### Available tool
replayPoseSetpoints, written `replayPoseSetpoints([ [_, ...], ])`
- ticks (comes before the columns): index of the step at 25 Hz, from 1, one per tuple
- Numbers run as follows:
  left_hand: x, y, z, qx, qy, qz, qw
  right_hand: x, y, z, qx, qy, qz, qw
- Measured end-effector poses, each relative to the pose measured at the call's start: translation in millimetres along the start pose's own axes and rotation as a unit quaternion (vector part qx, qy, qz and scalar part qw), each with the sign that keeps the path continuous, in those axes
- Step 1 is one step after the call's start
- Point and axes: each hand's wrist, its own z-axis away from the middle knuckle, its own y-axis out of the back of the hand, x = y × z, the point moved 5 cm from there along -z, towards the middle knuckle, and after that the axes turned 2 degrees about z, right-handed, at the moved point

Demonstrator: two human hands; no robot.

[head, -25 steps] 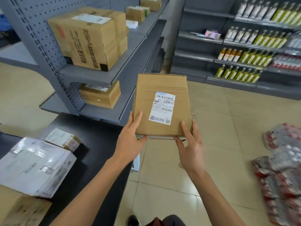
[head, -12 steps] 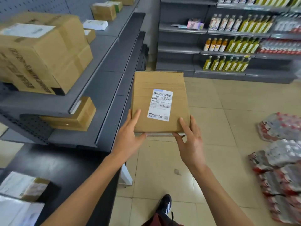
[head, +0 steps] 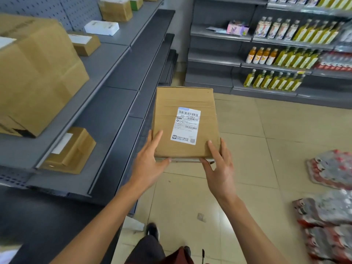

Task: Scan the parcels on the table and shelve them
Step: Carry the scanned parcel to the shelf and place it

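Parcel [head: 185,121] now farther along shelves [head: 122,103]

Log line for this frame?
phase: carry to shelf | parcel: held, label up | left hand: near-left corner | right hand: near-right corner | shelf: at left

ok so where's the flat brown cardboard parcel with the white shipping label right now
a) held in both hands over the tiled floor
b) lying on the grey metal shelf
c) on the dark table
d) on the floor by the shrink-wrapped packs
a: the flat brown cardboard parcel with the white shipping label is off every surface, its near edge gripped by the left hand and the right hand, with the tiled floor below it.
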Motion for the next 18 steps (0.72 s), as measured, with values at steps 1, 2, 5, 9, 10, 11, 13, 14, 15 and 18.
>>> replayPoseSetpoints([
  [1,-3.2,-2.8,-13.7,-0.001,0.005,0.003,1.000,5.2,-6.6,-11.0,-0.004,-0.002,0.002,1.000],
  [2,-7.0,-5.6,-28.2,-0.002,0.008,0.005,1.000,9.5,-14.0,-22.7,-0.007,-0.003,0.006,1.000],
  [5,-22.2,-10.6,-73.4,0.000,0.019,0.019,1.000,18.2,-38.7,-60.6,-0.016,-0.005,0.018,1.000],
  [9,-41.7,-3.6,-152.5,0.011,0.028,0.051,0.998,25.4,-76.8,-134.4,-0.031,0.027,0.039,0.998],
  [10,-45.8,-0.7,-172.2,0.013,0.030,0.058,0.998,26.7,-86.5,-153.2,-0.033,0.035,0.045,0.998],
  [11,-49.1,2.3,-191.1,0.015,0.032,0.065,0.997,28.0,-95.1,-170.8,-0.034,0.039,0.050,0.997],
  [13,-51.6,8.1,-226.1,0.012,0.036,0.067,0.997,28.5,-108.6,-200.6,-0.033,0.044,0.053,0.997],
  [14,-51.1,11.2,-241.6,0.009,0.034,0.057,0.998,28.0,-113.6,-213.4,-0.030,0.046,0.054,0.997],
  [15,-52.3,14.5,-259.2,0.005,0.033,0.046,0.998,29.2,-121.1,-227.3,-0.030,0.042,0.055,0.997],
  [18,-56.3,22.6,-296.2,-0.001,0.030,0.033,0.999,30.7,-139.6,-256.7,-0.034,0.033,0.053,0.997],
])
